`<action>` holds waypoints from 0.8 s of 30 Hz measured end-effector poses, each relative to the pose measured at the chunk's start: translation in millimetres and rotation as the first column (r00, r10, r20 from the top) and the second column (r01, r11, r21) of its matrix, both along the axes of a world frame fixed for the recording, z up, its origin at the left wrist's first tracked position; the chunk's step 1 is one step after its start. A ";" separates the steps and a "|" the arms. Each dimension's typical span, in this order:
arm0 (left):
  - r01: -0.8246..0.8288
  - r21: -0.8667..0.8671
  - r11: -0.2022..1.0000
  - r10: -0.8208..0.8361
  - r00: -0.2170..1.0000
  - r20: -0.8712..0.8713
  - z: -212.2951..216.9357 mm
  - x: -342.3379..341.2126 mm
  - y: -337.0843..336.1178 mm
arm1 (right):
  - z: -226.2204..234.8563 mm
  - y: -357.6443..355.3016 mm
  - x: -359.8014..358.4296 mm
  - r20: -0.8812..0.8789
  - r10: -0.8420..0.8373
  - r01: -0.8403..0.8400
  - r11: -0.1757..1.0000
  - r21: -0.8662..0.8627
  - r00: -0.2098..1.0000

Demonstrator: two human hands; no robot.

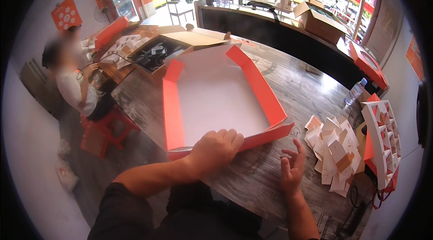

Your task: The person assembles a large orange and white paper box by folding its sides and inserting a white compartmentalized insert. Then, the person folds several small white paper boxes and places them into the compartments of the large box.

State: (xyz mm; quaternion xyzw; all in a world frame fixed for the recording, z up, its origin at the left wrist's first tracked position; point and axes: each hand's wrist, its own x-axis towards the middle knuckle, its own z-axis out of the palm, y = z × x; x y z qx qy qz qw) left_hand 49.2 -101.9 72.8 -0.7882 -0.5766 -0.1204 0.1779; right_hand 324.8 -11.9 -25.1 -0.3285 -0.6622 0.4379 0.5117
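A large shallow cardboard box [221,100] lies in front of me on the table, white inside with orange-red side walls. Its far flap slopes up and outward, and the near wall is folded up. My left hand [216,150] closes over the top of that near wall, fingers curled down inside the box. To the right of the box's near corner, my right hand [293,168] hovers with fingers apart and nothing in it. A heap of flat white folded card pieces [333,152] lies to the right of this hand.
The wood-grain table [311,86] spreads around the box. At right stand a water bottle [356,91] and a compartmented display box [385,138]. An open carton of cables [158,55] sits at the far left. A person [74,73] sits on a red stool [110,127] to the left.
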 end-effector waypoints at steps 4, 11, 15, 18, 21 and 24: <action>0.092 -0.113 0.989 -0.083 0.993 0.083 -10.1 10.0 -19.4 | 4.6 7.6 9.3 0.211 -0.264 0.181 0.922 0.343 0.941; 0.224 -0.292 0.930 -0.133 0.945 0.300 -35.1 15.6 -40.2 | 33.7 0.0 2.0 0.480 -0.260 -0.120 0.770 0.627 0.838; 0.273 -0.321 0.907 -0.108 0.886 0.450 -45.1 21.0 -53.3 | 32.4 1.4 1.1 0.576 -0.119 -0.253 0.814 0.523 0.809; 0.270 -0.304 0.914 -0.088 0.862 0.499 -53.9 24.1 -66.0 | 31.7 2.4 1.6 0.622 0.002 -0.322 0.857 0.402 0.783; 0.297 -0.224 0.928 -0.146 0.844 0.517 -59.4 24.5 -71.4 | 30.7 2.7 2.8 0.636 0.058 -0.363 0.859 0.362 0.770; 0.304 -0.101 0.947 -0.208 0.824 0.526 -44.9 13.9 -76.2 | 32.0 1.5 3.2 0.641 0.083 -0.377 0.863 0.337 0.763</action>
